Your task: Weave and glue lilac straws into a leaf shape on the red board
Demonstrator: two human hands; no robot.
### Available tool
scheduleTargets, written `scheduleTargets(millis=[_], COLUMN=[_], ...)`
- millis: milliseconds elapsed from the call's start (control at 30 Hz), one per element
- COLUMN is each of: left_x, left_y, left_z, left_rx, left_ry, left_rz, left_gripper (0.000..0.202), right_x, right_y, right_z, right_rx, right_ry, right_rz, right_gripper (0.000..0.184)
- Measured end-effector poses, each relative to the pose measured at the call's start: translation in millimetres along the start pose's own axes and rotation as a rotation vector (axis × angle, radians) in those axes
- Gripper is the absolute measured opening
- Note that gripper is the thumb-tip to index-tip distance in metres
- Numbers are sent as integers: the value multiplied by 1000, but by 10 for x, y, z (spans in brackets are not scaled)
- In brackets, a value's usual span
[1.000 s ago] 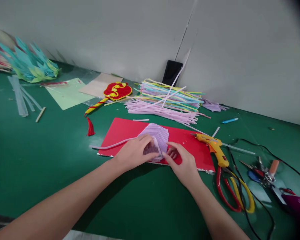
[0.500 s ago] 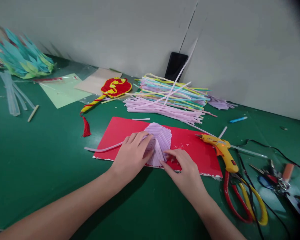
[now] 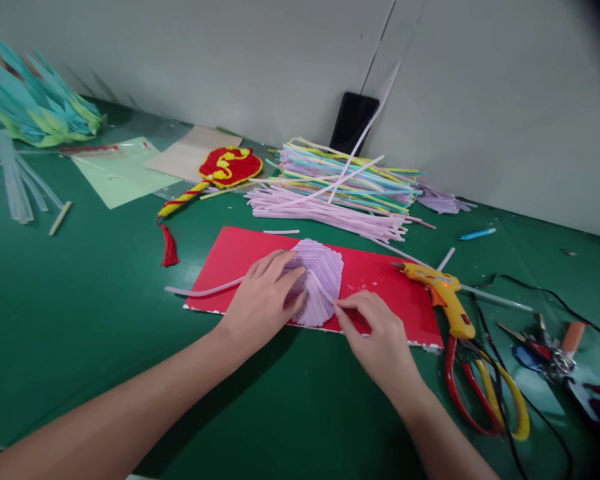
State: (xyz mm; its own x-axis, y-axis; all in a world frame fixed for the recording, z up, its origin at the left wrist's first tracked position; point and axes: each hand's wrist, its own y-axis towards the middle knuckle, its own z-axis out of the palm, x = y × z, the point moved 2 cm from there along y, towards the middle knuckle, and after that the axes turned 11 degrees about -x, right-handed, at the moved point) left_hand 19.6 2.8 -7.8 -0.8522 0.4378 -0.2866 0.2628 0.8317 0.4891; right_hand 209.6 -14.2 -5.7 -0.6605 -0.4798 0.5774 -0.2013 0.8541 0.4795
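Reaching in from the lower left with a bare forearm, stretched long and low over the green tabletop [image 3: 80,300]. Laying the left hand [image 3: 267,297] palm-down on the left half of the lilac straw panel [image 3: 325,270], fingers loosely spread and nearly flat (resting on it, not closed round it). Coming in from the lower right with the other forearm, wrist bent slightly inward. Bringing the right hand [image 3: 380,337] to the panel's lower right edge, thumb and forefinger drawn together at the rim, remaining fingers curled under. Cannot tell whether that pinch actually nips a straw end or only touches the edge.

Finding the panel itself, rows of straws meeting in a chevron, lying on a red card [image 3: 385,277] at the middle of the tabletop, with one loose lilac straw [image 3: 200,291] poking out leftward from under the left hand. Noting a yellow glue gun [image 3: 443,297] just beside the card's right end, and red and yellow scissors [image 3: 480,393] nearer, partly crossed by black cable.

Hiding the panel's lower left portion under the left palm. Losing both arms at the bottom edge (tools at the far right too dim to name).
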Motion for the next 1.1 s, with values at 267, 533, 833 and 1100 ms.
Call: scheduleTargets(millis=[267,533,833,1100], left_x=[8,17,28,30], left_y=[-12,-2,6,7], left_z=[-20,-5,2,9], left_rx=[-27,23,55,54], left_ry=[3,-24,-80,-101], left_rz=[5,8,4,-9], left_gripper=[28,31,31,30], right_x=[3,34,48,51], right_y=[-14,-11,-22,-15], right_z=[-10,-24,-16,-30], right_rx=[94,73,65,64], right_ry=[-78,-28,6,29], right_rz=[-23,6,-16,-4], right_gripper=[6,17,24,23])
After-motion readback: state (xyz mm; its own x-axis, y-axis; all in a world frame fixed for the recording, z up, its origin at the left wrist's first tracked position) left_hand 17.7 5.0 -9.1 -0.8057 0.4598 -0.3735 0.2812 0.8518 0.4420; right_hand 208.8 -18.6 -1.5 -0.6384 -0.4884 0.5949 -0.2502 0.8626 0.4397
